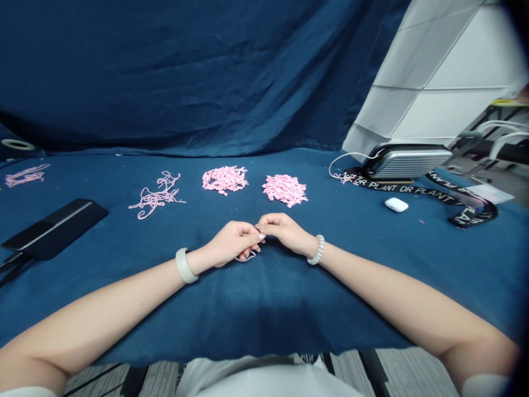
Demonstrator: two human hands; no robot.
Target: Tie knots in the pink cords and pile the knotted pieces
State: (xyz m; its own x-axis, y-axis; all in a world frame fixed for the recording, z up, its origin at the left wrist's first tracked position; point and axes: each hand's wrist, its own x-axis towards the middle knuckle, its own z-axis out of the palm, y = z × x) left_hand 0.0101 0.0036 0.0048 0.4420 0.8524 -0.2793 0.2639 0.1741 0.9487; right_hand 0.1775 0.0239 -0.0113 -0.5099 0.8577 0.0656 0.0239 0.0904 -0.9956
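My left hand (235, 242) and my right hand (287, 231) meet at their fingertips above the middle of the table. A thin pink cord (251, 256) hangs in a loop below the curled fingers of my left hand, which is closed on it. My right hand is pinched, thumb against forefinger, touching the left fingertips; what lies in that pinch is too small to make out. Just beyond the hands lie two heaps of small pink knotted pieces, a left heap (225, 180) and a right heap (285, 189). Loose pink cords (157, 196) lie tangled to their left.
A black tablet-like device (55, 229) on a stand is at left, with more pink cords (27, 175) behind it. At right are a white earbud case (396, 205), a lettered black lanyard (397, 189) and a ribbed silver case (413, 161). A blue curtain (185, 77) hangs behind.
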